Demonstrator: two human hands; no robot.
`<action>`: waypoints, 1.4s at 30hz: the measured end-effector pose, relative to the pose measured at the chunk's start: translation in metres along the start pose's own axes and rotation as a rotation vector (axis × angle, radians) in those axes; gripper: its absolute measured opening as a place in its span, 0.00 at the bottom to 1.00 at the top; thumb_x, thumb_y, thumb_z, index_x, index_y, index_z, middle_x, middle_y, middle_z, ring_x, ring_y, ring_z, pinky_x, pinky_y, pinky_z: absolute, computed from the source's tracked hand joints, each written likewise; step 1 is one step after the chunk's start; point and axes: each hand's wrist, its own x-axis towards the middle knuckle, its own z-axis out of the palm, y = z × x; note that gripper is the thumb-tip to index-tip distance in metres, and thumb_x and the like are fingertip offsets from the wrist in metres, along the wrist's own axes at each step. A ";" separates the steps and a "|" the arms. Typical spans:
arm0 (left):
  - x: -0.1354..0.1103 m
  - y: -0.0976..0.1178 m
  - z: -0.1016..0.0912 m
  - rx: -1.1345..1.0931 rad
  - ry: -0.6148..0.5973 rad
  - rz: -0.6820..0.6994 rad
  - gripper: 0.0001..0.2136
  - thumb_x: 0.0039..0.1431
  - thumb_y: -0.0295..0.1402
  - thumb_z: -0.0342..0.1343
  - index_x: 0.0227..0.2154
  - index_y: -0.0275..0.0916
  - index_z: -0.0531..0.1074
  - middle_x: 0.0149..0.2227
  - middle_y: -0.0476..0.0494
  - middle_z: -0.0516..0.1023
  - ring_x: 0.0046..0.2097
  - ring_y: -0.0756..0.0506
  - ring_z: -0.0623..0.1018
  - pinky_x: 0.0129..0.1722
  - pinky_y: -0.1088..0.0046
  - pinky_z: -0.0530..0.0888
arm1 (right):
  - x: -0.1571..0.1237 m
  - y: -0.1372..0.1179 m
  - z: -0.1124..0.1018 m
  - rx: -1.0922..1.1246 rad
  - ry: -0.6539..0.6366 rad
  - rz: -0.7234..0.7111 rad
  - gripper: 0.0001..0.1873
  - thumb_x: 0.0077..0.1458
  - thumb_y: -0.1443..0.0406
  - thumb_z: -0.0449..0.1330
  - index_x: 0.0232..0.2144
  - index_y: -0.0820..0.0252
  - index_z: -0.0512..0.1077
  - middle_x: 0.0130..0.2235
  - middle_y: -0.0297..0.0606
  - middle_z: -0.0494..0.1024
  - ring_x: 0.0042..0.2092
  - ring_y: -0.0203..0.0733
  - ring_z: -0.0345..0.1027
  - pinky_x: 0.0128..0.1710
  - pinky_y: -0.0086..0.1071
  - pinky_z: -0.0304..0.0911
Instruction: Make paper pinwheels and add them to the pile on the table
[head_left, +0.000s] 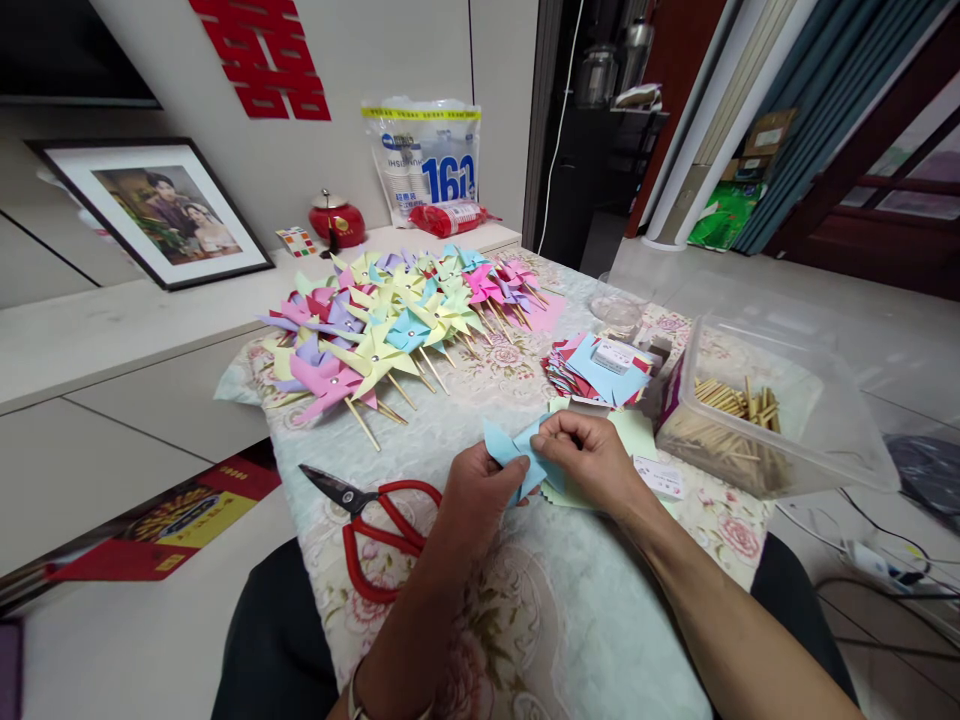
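Between my two hands is a light blue paper pinwheel (pixel 529 462), partly folded, with some of its points hidden by my fingers. My left hand (pixel 484 485) pinches it from the left, the thumb pressed on the paper near the middle. From the right, my right hand (pixel 589 450) grips another part of the same paper between thumb and fingers. Scissors with red handles (pixel 397 530) lie beside my left forearm, their blades pointing to the far left. Pale green paper sheets (pixel 634 433) lie under and behind my right hand.
Finished pinwheels (pixel 397 330) on sticks are heaped at the back left of the table. Coloured paper pieces (pixel 592 368) with a small box on top lie behind my hands. At right stands a clear plastic bin (pixel 817 440) of short wooden sticks (pixel 739 405).
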 end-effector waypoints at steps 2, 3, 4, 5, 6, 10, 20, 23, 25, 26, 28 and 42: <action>0.001 0.000 0.000 0.000 0.002 0.001 0.11 0.43 0.38 0.64 0.25 0.34 0.74 0.21 0.46 0.77 0.24 0.47 0.74 0.24 0.73 0.72 | 0.000 0.000 0.000 -0.004 -0.003 0.001 0.14 0.47 0.54 0.62 0.23 0.59 0.70 0.20 0.25 0.57 0.23 0.32 0.47 0.25 0.30 0.46; 0.001 0.000 0.000 -0.001 0.006 0.000 0.11 0.43 0.38 0.64 0.25 0.34 0.74 0.21 0.45 0.78 0.24 0.47 0.74 0.24 0.73 0.72 | 0.000 0.000 0.000 -0.009 -0.002 0.000 0.14 0.47 0.54 0.62 0.23 0.59 0.70 0.19 0.25 0.57 0.23 0.32 0.47 0.25 0.30 0.46; 0.001 0.000 0.000 -0.002 0.009 0.000 0.12 0.43 0.38 0.64 0.25 0.34 0.74 0.21 0.45 0.78 0.24 0.47 0.74 0.24 0.73 0.72 | 0.000 0.000 0.000 -0.014 0.001 -0.002 0.14 0.47 0.54 0.62 0.23 0.59 0.70 0.19 0.25 0.57 0.23 0.32 0.46 0.25 0.30 0.46; 0.000 0.000 0.000 -0.002 0.012 -0.001 0.12 0.42 0.38 0.65 0.25 0.34 0.74 0.21 0.46 0.78 0.24 0.47 0.75 0.24 0.72 0.72 | 0.000 -0.001 0.000 -0.019 0.004 -0.004 0.14 0.47 0.54 0.62 0.23 0.59 0.70 0.19 0.25 0.56 0.23 0.32 0.46 0.25 0.30 0.45; 0.000 0.000 0.001 -0.002 0.013 -0.004 0.12 0.42 0.38 0.65 0.25 0.34 0.74 0.21 0.46 0.78 0.24 0.47 0.75 0.25 0.72 0.72 | 0.000 -0.001 0.000 -0.022 0.006 -0.004 0.14 0.47 0.54 0.62 0.22 0.59 0.70 0.19 0.25 0.56 0.23 0.32 0.47 0.25 0.30 0.46; -0.002 0.002 0.002 -0.014 0.012 -0.014 0.11 0.42 0.38 0.65 0.24 0.35 0.74 0.21 0.46 0.77 0.24 0.47 0.75 0.25 0.72 0.72 | 0.000 -0.001 0.000 -0.003 0.006 0.003 0.14 0.47 0.55 0.62 0.22 0.59 0.70 0.20 0.26 0.59 0.23 0.32 0.49 0.25 0.30 0.48; 0.001 -0.001 0.001 -0.033 -0.002 0.008 0.11 0.41 0.38 0.66 0.24 0.35 0.74 0.21 0.46 0.77 0.23 0.48 0.74 0.24 0.72 0.72 | 0.000 -0.002 -0.001 -0.026 0.001 0.005 0.14 0.46 0.55 0.62 0.20 0.58 0.68 0.20 0.28 0.61 0.24 0.34 0.52 0.26 0.30 0.51; 0.000 -0.002 0.001 -0.026 0.000 0.007 0.11 0.42 0.38 0.65 0.24 0.35 0.74 0.20 0.46 0.77 0.22 0.48 0.73 0.24 0.72 0.71 | 0.000 -0.003 -0.001 -0.034 -0.011 0.019 0.14 0.46 0.55 0.61 0.21 0.58 0.68 0.20 0.28 0.63 0.24 0.34 0.54 0.26 0.30 0.52; 0.000 -0.001 0.001 -0.015 0.003 0.006 0.11 0.42 0.38 0.65 0.24 0.35 0.73 0.20 0.46 0.77 0.22 0.48 0.73 0.24 0.72 0.71 | 0.000 -0.002 -0.001 -0.037 -0.015 0.020 0.14 0.46 0.55 0.61 0.21 0.58 0.67 0.21 0.29 0.63 0.24 0.35 0.54 0.26 0.30 0.52; 0.000 -0.001 0.001 -0.010 0.005 0.005 0.10 0.43 0.37 0.65 0.24 0.35 0.73 0.20 0.46 0.77 0.22 0.48 0.73 0.24 0.72 0.71 | 0.000 -0.002 -0.001 -0.038 -0.016 0.018 0.14 0.47 0.55 0.61 0.21 0.58 0.67 0.21 0.29 0.63 0.24 0.35 0.54 0.26 0.30 0.52; -0.001 0.000 0.002 -0.008 0.011 0.001 0.10 0.43 0.37 0.64 0.23 0.35 0.73 0.20 0.46 0.77 0.23 0.48 0.74 0.24 0.72 0.71 | 0.000 -0.001 0.000 -0.038 -0.019 0.018 0.13 0.47 0.55 0.61 0.21 0.58 0.67 0.21 0.29 0.63 0.24 0.35 0.54 0.26 0.30 0.51; 0.009 -0.006 -0.009 -0.147 0.235 0.032 0.12 0.42 0.36 0.67 0.28 0.34 0.75 0.22 0.47 0.79 0.24 0.47 0.77 0.23 0.74 0.71 | 0.002 -0.005 -0.009 0.461 0.027 0.077 0.13 0.41 0.68 0.62 0.34 0.60 0.76 0.36 0.38 0.79 0.34 0.37 0.70 0.37 0.32 0.65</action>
